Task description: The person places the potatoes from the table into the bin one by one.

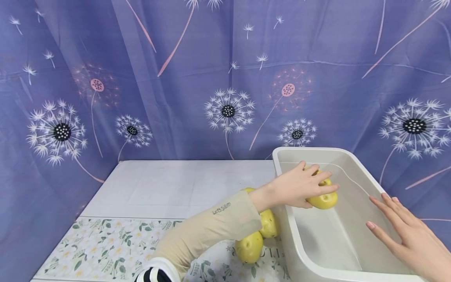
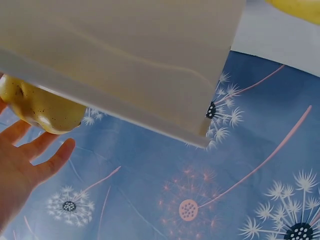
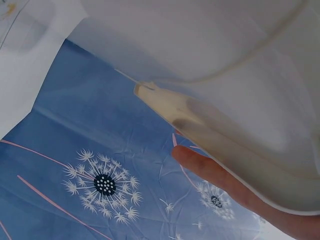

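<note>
Standing on the table (image 1: 169,184) before a dandelion-print curtain (image 1: 176,78), the white tub (image 1: 352,154) holds water. My left hand (image 1: 303,188) curls over a yellow potato (image 1: 325,199) inside it; my right hand (image 1: 405,231), fingers straight, rests on the right rim. More potatoes (image 1: 249,247) lie beside the tub.

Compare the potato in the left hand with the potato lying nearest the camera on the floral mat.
The held potato sits inside the white tub; the mat potato lies outside, on the floral mat. The left hand covers the held one from above; the mat one is untouched. Both are yellow, rounded and speckled.
</note>
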### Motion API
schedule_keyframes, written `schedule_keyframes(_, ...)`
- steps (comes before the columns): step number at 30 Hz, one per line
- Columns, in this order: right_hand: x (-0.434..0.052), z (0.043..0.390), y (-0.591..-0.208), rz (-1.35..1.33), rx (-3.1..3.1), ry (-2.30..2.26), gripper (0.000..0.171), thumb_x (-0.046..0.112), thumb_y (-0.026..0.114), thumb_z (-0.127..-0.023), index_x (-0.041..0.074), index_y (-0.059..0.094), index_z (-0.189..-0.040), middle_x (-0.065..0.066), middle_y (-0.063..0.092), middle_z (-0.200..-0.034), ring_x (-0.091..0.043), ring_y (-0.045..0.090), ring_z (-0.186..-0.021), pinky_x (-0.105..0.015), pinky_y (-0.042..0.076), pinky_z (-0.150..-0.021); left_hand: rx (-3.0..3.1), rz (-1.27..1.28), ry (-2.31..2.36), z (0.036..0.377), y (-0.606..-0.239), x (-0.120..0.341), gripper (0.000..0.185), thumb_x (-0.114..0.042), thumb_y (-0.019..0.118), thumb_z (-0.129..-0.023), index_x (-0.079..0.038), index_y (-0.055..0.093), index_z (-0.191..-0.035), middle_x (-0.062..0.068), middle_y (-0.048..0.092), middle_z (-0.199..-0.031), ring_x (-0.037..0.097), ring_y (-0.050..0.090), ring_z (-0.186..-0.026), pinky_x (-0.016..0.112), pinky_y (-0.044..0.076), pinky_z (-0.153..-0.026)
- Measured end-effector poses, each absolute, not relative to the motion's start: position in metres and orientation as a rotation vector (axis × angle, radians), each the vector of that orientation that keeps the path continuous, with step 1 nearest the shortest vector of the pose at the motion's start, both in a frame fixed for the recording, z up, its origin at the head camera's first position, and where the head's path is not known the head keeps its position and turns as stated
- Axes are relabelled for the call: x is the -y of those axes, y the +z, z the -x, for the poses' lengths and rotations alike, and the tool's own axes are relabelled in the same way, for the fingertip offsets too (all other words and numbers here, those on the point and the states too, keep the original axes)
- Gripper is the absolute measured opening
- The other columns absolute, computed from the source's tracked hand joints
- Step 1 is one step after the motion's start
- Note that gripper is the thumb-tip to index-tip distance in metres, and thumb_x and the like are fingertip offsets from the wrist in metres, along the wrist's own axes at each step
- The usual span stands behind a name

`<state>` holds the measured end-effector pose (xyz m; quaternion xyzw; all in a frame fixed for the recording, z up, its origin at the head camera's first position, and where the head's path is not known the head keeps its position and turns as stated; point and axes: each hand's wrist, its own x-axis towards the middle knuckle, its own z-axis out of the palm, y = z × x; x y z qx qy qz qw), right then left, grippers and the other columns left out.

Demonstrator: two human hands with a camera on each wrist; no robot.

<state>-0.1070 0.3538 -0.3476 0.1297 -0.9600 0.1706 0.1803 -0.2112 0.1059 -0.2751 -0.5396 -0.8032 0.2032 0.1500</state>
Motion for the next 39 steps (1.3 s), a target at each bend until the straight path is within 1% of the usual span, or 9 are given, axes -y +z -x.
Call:
schedule_keyframes(6, -0.354, 0.107, -0.348, -0.353, 2.720, 0.465, 0.065, 0.023, 0.059, -0.084, 0.011, 0.027, -0.140, -0.024, 0.011, -0.147, -0.031, -0.005, -0.137, -0.059, -0.006, -0.104, 2.317, 1.534, 0.578, 0.216, -0.281, -0.110, 0.068, -0.050, 0.052, -0.081, -0.033, 0.024, -0.140, -0.002, 0.029, -0.142, 0.017, 0.037, -0.120, 0.034, 0.036, -0.092)
schedule_keyframes(13, -0.354, 0.107, -0.348, -0.363, 2.709, 0.481, 0.065, 0.022, 0.059, -0.084, 0.011, 0.029, -0.140, -0.026, 0.014, -0.146, -0.030, -0.004, -0.138, -0.059, -0.005, -0.105, 2.383, 1.535, 0.571, 0.219, -0.287, -0.119, 0.068, -0.050, 0.054, -0.080, -0.034, 0.024, -0.139, -0.005, 0.030, -0.141, 0.014, 0.037, -0.119, 0.033, 0.034, -0.095)
schedule_keyframes(18, -0.355, 0.106, -0.348, -0.374, 2.697, 0.487, 0.064, 0.021, 0.060, -0.084, 0.012, 0.030, -0.140, -0.025, 0.015, -0.146, -0.027, -0.004, -0.138, -0.056, -0.005, -0.106, 2.427, 1.542, 0.590, 0.220, -0.291, -0.125, 0.069, -0.051, 0.054, -0.080, -0.036, 0.023, -0.139, -0.006, 0.028, -0.142, 0.013, 0.035, -0.121, 0.032, 0.033, -0.097)
schedule_keyframes(34, -0.353, 0.107, -0.348, -0.362, 2.711, 0.460, 0.064, 0.023, 0.059, -0.084, 0.011, 0.029, -0.140, -0.024, 0.013, -0.147, -0.028, -0.004, -0.138, -0.060, -0.004, -0.104, 2.438, 1.535, 0.636, 0.224, -0.300, -0.135, 0.069, -0.054, 0.054, -0.079, -0.038, 0.023, -0.138, -0.009, 0.031, -0.139, 0.011, 0.037, -0.119, 0.029, 0.034, -0.093)
schedule_keyframes(39, -0.354, 0.107, -0.348, -0.372, 2.693, 0.459, 0.064, 0.021, 0.060, -0.084, 0.011, 0.030, -0.139, -0.025, 0.015, -0.146, -0.027, -0.003, -0.138, -0.058, -0.003, -0.105, 2.427, 1.537, 0.644, 0.225, -0.302, -0.137, 0.068, -0.054, 0.054, -0.078, -0.038, 0.024, -0.138, -0.010, 0.033, -0.137, 0.011, 0.038, -0.118, 0.028, 0.034, -0.092)
